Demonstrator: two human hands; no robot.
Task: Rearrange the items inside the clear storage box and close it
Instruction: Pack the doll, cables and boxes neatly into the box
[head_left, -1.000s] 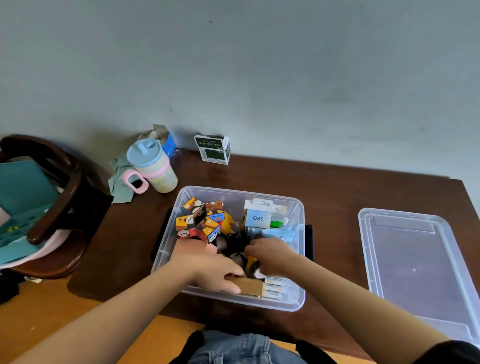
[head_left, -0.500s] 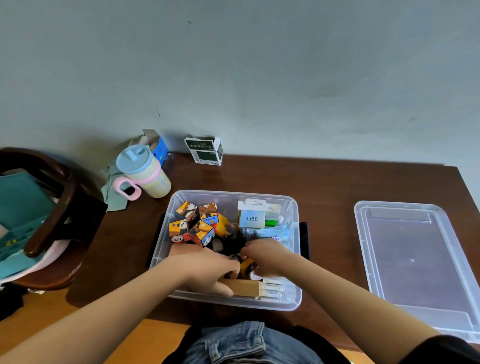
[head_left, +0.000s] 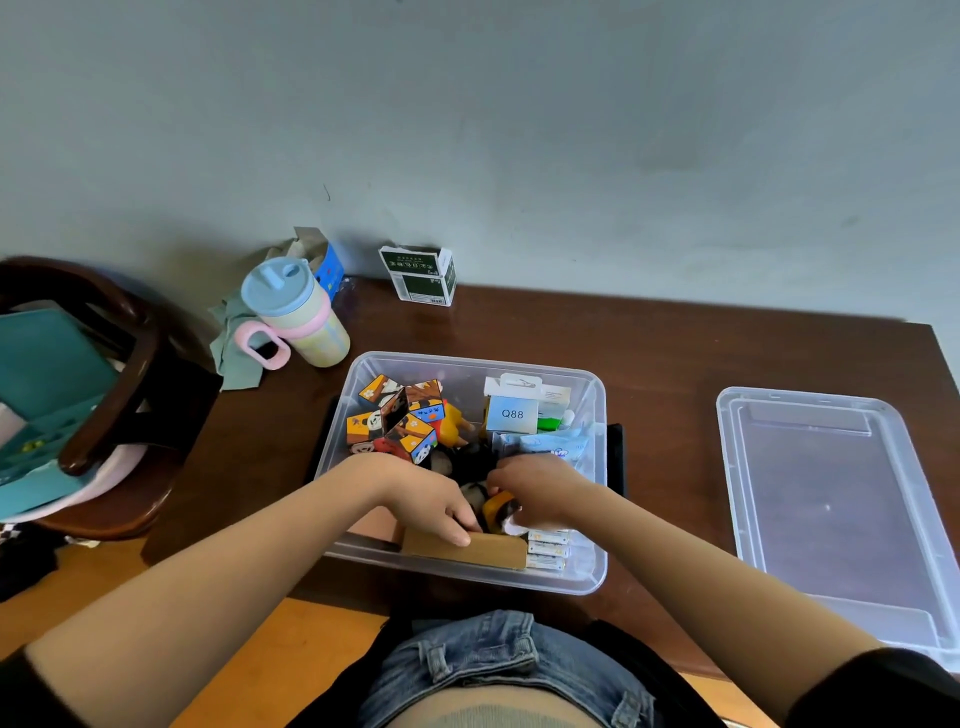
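The clear storage box stands open on the brown table, right in front of me. Its clear lid lies flat to the right. Both hands are inside the box at its near side. My left hand grips the top edge of a brown cardboard box that lies along the near wall. My right hand is curled on a small yellow toy beside dark round items. Picture cubes fill the far left of the box. A white Q88 box stands at the far right, with a blue packet in front of it.
A pastel sippy cup and a grey-green cloth sit at the table's far left, next to a blue carton. A green-and-white carton stands by the wall. A wooden chair with teal fabric is to the left.
The view has shifted slightly. My right hand has drawn closer to the left hand over the yellow toy. The left hand stays on the cardboard box.
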